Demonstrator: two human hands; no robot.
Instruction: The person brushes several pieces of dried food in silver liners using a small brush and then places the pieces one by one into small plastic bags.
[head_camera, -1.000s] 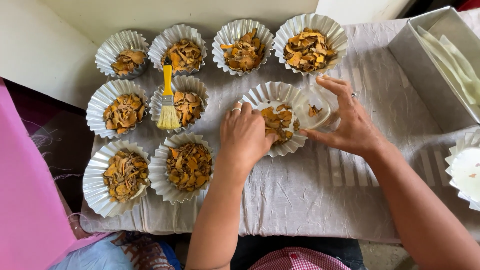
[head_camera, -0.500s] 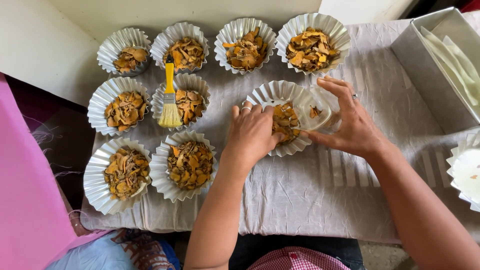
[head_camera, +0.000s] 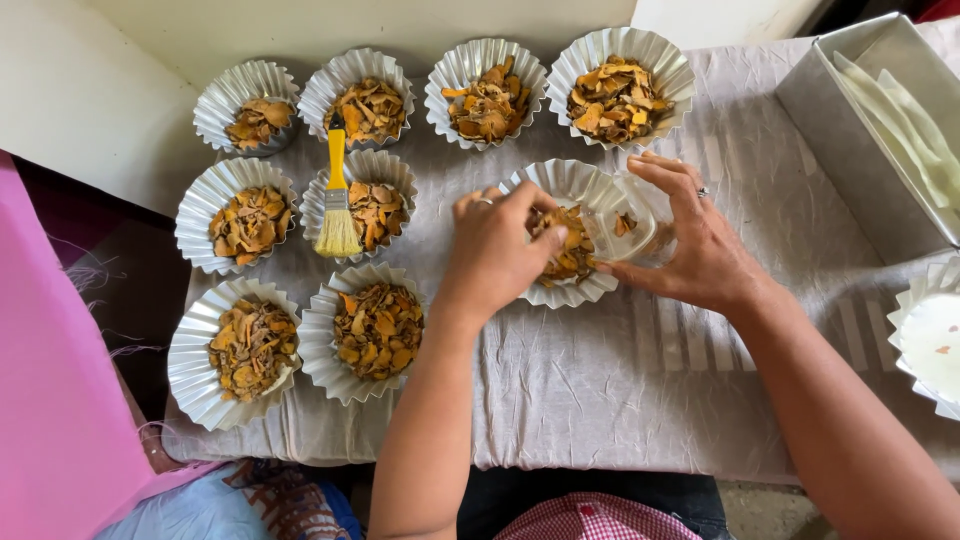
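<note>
The left hand (head_camera: 495, 250) curls palm down, fingers together on the chips in the fluted tray (head_camera: 570, 190). The right hand (head_camera: 700, 240) grips a clear cup (head_camera: 632, 222), tilted.

The table (head_camera: 640, 390) is covered by a grey striped cloth (head_camera: 600, 370). Nine fluted foil cups are set on the cloth; eight lie left of and behind the central cup (head_camera: 570, 185). A grey tray (head_camera: 850, 130) is placed to its right.
</note>
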